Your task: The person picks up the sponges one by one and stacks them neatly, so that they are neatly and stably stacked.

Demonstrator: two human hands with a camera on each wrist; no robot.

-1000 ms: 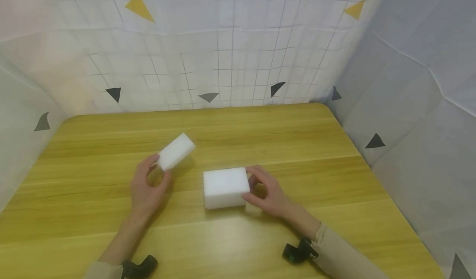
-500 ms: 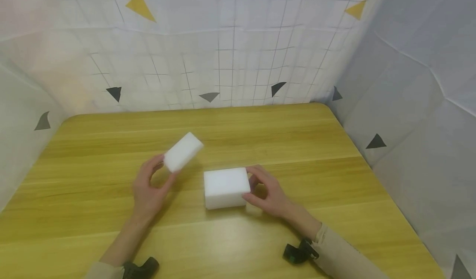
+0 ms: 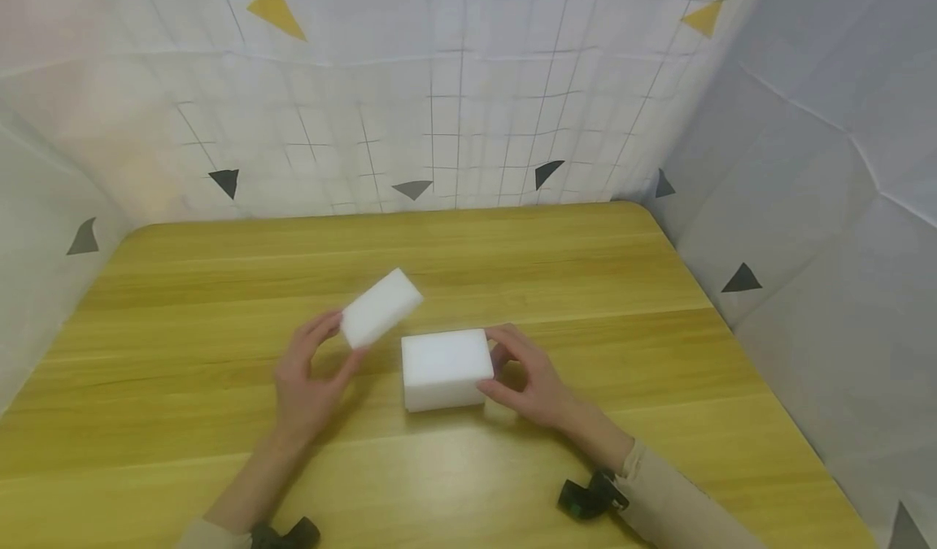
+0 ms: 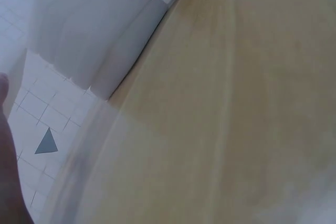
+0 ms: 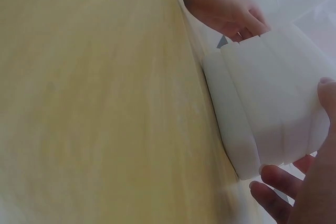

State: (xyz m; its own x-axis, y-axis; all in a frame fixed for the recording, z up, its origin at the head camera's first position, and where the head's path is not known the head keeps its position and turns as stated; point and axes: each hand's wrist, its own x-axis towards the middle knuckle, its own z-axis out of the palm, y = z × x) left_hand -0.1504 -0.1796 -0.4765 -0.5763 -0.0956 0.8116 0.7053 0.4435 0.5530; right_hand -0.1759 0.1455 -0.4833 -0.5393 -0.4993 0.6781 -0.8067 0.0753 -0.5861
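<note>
White sponge-like blocks lie in a flat-sided stack [image 3: 445,363] on the wooden table. Its layers show in the left wrist view and right wrist view [image 5: 268,93]. My right hand [image 3: 538,382] holds the stack's right end, thumb on the near side and fingers on the far side. Between thumb and fingers of my left hand [image 3: 311,386] is a single white sponge block [image 3: 381,308], pinched by its near left end. This block tilts up to the right, above the table and left of the stack, apart from it.
The wood-grain table [image 3: 183,305] reaches back to a white gridded cloth wall [image 3: 483,110] with yellow and dark triangles. A grey-white side wall [image 3: 827,289] borders the right edge. Black wrist cameras [image 3: 586,496] sit on both forearms.
My left hand has carried its block rightward, closer to the stack, and the block has dipped slightly in the last half second. My right hand and the stack have stayed in place.
</note>
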